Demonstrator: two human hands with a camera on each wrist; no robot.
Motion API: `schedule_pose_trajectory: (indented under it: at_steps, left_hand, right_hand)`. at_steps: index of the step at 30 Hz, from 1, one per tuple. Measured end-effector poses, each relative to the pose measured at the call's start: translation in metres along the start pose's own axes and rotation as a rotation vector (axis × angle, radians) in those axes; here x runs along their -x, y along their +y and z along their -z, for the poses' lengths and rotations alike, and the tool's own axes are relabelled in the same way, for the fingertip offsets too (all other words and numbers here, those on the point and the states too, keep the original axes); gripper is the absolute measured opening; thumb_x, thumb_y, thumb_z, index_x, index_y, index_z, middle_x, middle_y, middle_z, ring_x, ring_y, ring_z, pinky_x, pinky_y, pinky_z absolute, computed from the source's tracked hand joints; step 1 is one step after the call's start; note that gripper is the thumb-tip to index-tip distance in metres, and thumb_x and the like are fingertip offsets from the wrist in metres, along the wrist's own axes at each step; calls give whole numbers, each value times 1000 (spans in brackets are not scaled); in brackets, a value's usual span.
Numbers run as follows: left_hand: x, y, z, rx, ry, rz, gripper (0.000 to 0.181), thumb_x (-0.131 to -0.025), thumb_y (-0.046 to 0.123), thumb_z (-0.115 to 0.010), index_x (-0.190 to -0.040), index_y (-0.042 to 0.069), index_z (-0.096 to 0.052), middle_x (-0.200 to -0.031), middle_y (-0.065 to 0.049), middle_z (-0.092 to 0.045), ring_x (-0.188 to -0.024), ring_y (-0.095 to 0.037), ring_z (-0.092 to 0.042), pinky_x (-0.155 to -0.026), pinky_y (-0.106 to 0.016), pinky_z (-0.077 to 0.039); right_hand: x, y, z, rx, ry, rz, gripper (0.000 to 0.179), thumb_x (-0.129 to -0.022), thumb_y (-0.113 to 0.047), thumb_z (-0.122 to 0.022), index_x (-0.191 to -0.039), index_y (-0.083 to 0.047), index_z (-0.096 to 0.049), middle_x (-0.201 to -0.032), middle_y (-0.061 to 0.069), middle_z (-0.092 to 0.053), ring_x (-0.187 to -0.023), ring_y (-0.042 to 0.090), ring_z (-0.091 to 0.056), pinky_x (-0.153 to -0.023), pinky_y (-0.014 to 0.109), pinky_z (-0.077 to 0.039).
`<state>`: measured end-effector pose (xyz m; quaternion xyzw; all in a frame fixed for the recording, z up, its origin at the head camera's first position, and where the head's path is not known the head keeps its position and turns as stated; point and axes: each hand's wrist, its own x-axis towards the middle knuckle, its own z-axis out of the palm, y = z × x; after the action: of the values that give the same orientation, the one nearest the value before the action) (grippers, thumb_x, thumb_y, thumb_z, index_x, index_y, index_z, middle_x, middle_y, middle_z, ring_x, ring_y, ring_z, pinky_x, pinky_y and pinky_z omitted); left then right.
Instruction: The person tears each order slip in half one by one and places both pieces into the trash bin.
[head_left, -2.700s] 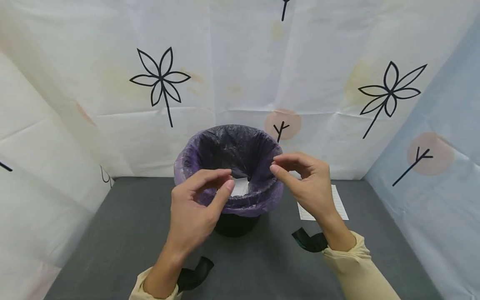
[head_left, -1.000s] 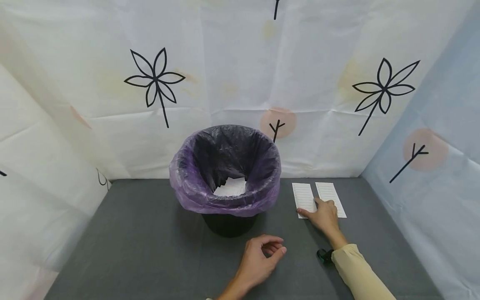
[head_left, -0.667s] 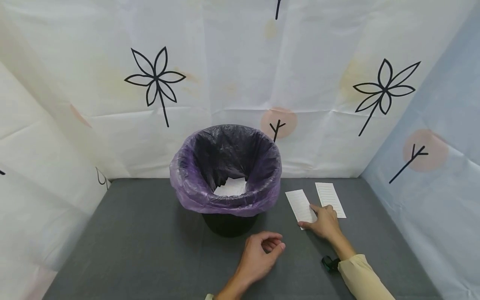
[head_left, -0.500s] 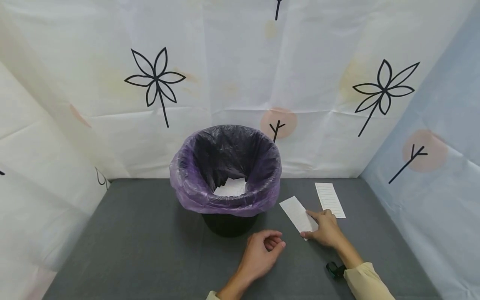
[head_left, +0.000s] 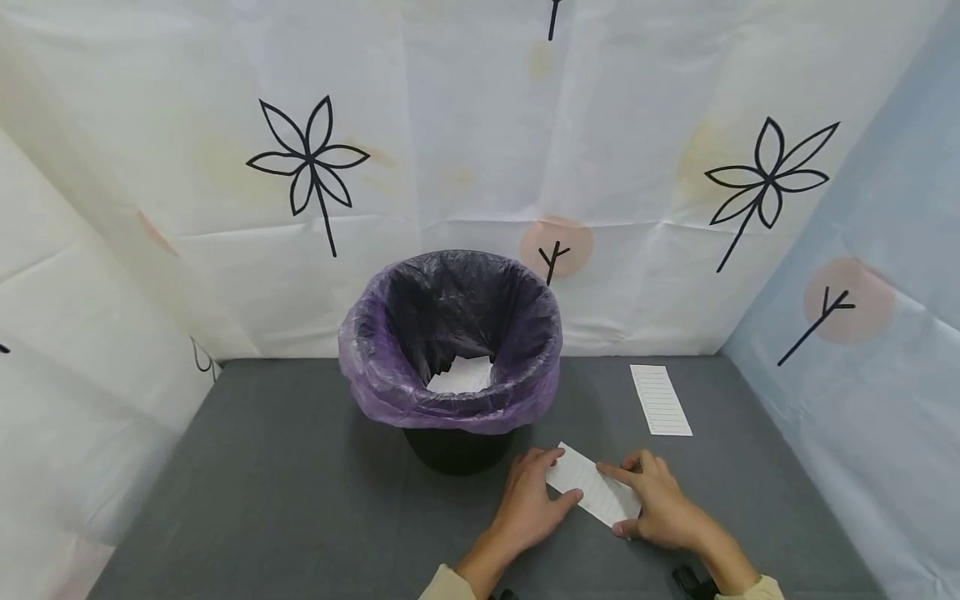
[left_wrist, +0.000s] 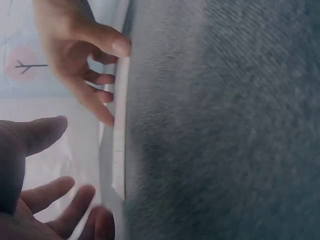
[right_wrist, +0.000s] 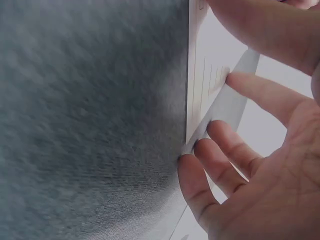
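In the head view a white lined paper slip point(head_left: 585, 483) lies slanted on the dark grey table in front of the bin. My right hand point(head_left: 660, 504) grips it across its width, thumb at the near edge and index finger at the far edge. My left hand point(head_left: 528, 504) is at the slip's other end, thumb and fingers spread to either side of it. The left wrist view has the slip point(left_wrist: 120, 120) nearly edge-on, with the left hand's fingers point(left_wrist: 72, 210) apart from it. In the right wrist view, the index fingertip meets the slip's edge point(right_wrist: 200, 90).
A black bin point(head_left: 459, 450) lined with a purple bag point(head_left: 450, 412) stands at the back centre, with white paper point(head_left: 465, 375) inside. A second lined slip point(head_left: 662, 400) lies at the back right. Patterned cloth point(head_left: 480, 125) walls off the table's back and sides.
Both hands have left the bin's rim. The right hand has drawn one slip from beside the other toward the front and left, turning it. The left hand has opened wider at its end.
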<state>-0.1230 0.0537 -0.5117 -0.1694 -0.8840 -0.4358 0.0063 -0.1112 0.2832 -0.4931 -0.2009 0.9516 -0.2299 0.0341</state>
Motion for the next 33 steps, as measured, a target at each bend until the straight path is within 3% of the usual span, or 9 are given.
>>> schedule_pose_trajectory:
  at_steps: [7, 11, 14, 17, 20, 23, 28, 33]
  left_hand:
    - [-4, 2, -15, -328, -77, 71, 97, -70, 56, -88, -148, 11, -52, -110, -2, -44, -101, -21, -40, -94, -43, -41]
    - [-3, 3, -20, -436, -73, 71, 98, -66, 62, -88, -145, 12, -56, -110, -1, -39, -100, -20, -37, -92, -41, -39]
    - [-3, 4, -21, -455, -43, 57, 90, -66, 61, -89, -138, 15, -63, -109, -1, -41, -99, -19, -38, -90, -40, -39]
    - [-1, 4, -22, -421, -4, 38, 75, -64, 55, -92, -125, 18, -70, -108, -1, -44, -99, -19, -40, -89, -41, -40]
    - [1, 3, -23, -351, 31, 23, 60, -62, 45, -95, -112, 20, -73, -104, 1, -47, -97, -18, -43, -87, -39, -43]
    - [3, 2, -21, -237, 34, 23, 53, -63, 33, -96, -108, 20, -69, -102, 3, -51, -97, -17, -48, -80, -35, -46]
    - [5, -1, -12, -24, -4, 30, 57, -67, 20, -93, -113, 16, -61, -107, 3, -58, -99, -15, -55, -79, -33, -49]
    - [8, -1, 6, 197, -44, 66, 68, -70, 22, -94, -127, 15, -57, -118, -1, -63, -106, -19, -59, -88, -35, -50]
  right_hand:
    - [8, -7, -2, 4, -19, 16, 79, -63, -26, -95, -135, -14, -66, -117, 7, -47, -101, 23, -41, -82, 44, -41]
    - [10, -7, -3, -15, -2, -19, 82, -62, -28, -96, -135, -10, -65, -118, 7, -49, -104, 25, -43, -83, 47, -41]
    - [12, -7, -8, -11, 70, -37, 82, -61, -34, -97, -131, -4, -67, -114, 6, -52, -102, 25, -46, -82, 47, -41]
    - [13, -6, -15, 19, 177, -31, 74, -59, -35, -97, -122, -4, -72, -108, 2, -54, -97, 22, -48, -78, 43, -42]
    - [12, -6, -21, 10, 285, -27, 57, -58, -25, -98, -108, -8, -76, -99, -3, -55, -90, 18, -50, -73, 38, -42]
    - [10, -7, -24, -89, 346, -37, 36, -65, -14, -94, -95, -13, -76, -92, -8, -57, -82, 11, -52, -68, 31, -43]
    - [6, -13, -25, -294, 367, -27, 16, -81, -6, -83, -89, -16, -74, -85, -10, -65, -70, -1, -53, -57, 24, -45]
    - [3, -22, -22, -366, 360, 43, 14, -86, -2, -77, -95, -13, -77, -88, -7, -73, -76, -1, -59, -59, 24, -49]
